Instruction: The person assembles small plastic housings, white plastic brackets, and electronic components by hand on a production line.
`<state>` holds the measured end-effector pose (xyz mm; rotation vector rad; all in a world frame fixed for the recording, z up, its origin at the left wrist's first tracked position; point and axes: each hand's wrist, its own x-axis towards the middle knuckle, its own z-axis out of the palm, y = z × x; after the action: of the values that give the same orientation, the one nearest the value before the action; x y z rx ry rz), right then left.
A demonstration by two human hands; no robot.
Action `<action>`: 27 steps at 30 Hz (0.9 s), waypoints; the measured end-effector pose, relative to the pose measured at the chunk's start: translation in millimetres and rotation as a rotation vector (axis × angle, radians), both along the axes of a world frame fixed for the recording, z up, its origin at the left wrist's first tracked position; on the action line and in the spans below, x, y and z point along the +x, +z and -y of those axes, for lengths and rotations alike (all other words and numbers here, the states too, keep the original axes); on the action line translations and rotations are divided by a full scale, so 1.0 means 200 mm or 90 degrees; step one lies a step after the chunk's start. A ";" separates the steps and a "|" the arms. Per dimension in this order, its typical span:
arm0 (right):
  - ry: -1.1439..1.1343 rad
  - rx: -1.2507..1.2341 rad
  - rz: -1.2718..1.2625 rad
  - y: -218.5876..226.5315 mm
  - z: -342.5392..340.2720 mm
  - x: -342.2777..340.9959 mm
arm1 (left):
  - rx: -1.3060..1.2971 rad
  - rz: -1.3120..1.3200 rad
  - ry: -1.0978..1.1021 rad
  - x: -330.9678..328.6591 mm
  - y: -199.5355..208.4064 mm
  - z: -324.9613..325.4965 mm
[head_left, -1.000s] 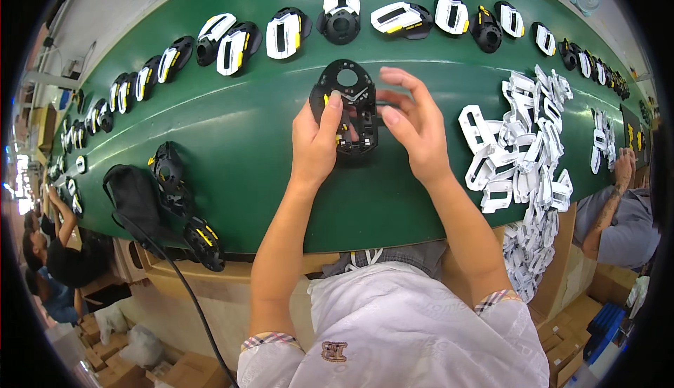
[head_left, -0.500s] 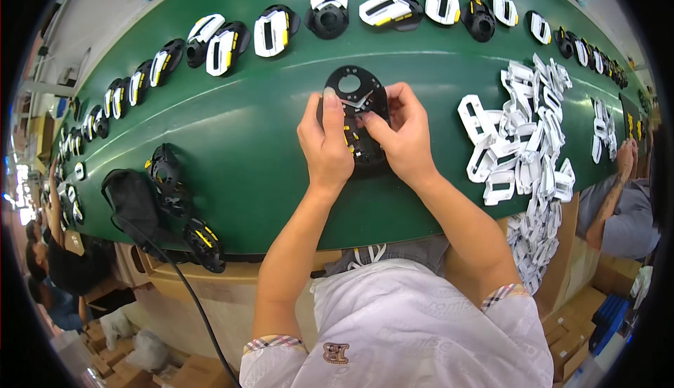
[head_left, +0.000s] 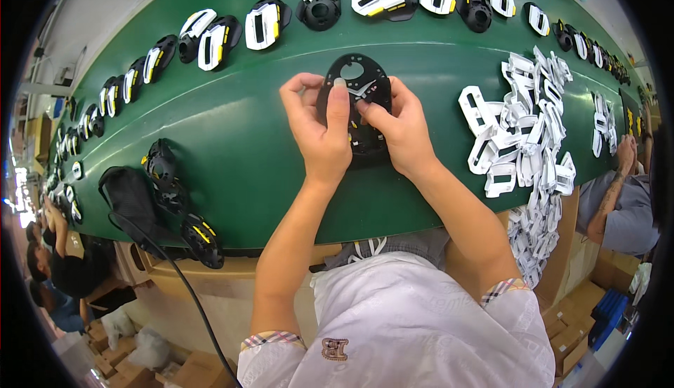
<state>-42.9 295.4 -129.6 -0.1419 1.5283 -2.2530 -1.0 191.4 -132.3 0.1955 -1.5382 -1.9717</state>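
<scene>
Between my hands, above the green table, is a black oval plastic housing (head_left: 380, 87) with a round hole near its far end and a small white V-shaped piece inside. My left hand (head_left: 321, 132) holds its left side, the thumb lying along the top and the fingers curled beyond the edge. My right hand (head_left: 406, 132) grips the right side, its thumb pressed on the middle near the white piece. Yellow bits deeper in the housing are partly hidden by the thumbs. To the right lies a heap of white plastic frames (head_left: 519, 142) with slots.
Assembled black-and-white housings (head_left: 319, 9) stand in a curved row along the far side of the green table (head_left: 281, 121). At the left lie black-and-yellow parts (head_left: 161, 167) and a black pouch-like object (head_left: 132, 198) beside a cable (head_left: 189, 290). Other people sit at both ends.
My left fingers have shifted outward and the left thumb now lies further over the housing. The housing has tilted and moved slightly away from me. My right thumb still presses its middle.
</scene>
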 end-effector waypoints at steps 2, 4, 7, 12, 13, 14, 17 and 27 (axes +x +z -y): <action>0.049 0.068 -0.036 0.02 0.00 0.01 | -0.004 -0.003 0.005 0.01 -0.01 0.01; 0.055 0.090 -0.080 0.02 -0.01 -0.01 | -0.010 -0.015 0.012 0.00 -0.02 0.02; 0.051 0.108 -0.159 -0.06 -0.03 -0.01 | -0.008 -0.007 -0.013 0.01 -0.05 0.01; 0.006 0.151 -0.243 -0.06 -0.02 0.01 | -0.060 -0.005 -0.003 0.02 -0.03 0.02; -0.009 0.134 -0.258 -0.05 -0.02 0.01 | -0.060 -0.007 0.004 0.02 -0.02 0.01; -0.012 0.134 -0.259 -0.05 -0.02 0.01 | -0.060 -0.008 0.002 0.02 -0.01 0.01; 0.025 0.141 -0.211 -0.14 -0.04 -0.05 | -0.085 0.036 0.015 -0.03 -0.03 0.00; 0.031 0.177 -0.313 -0.07 -0.07 -0.12 | -0.180 0.227 -0.161 -0.08 0.15 0.30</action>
<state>-66.3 308.7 -144.1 -0.6830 2.0395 -2.0305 -16.5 130.6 -101.7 0.2537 -2.1440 -1.9530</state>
